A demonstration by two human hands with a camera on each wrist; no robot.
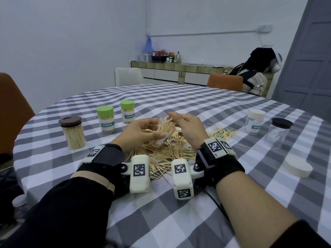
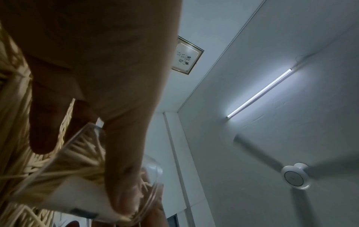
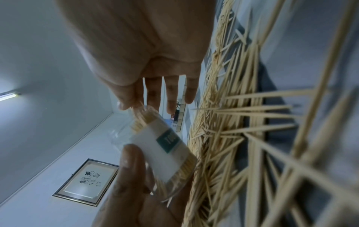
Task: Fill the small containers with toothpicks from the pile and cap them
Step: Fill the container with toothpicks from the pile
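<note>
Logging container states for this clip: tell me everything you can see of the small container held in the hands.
The held container is a small clear plastic cylinder with a white label bearing a teal patch. It is uncapped, tilted, and packed with toothpicks that fan out of its mouth. The left hand has it in its grip, thumb on the label; the right hand pinches toothpicks at the opening. It is held above the toothpick pile.

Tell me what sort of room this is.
Probably a home dining room. A round table under a grey-and-white checked cloth has chairs around it, a tiled sideboard carrying bottles and boxes stands along the wall, and framed calligraphy hangs near a white ceiling fan.
</note>
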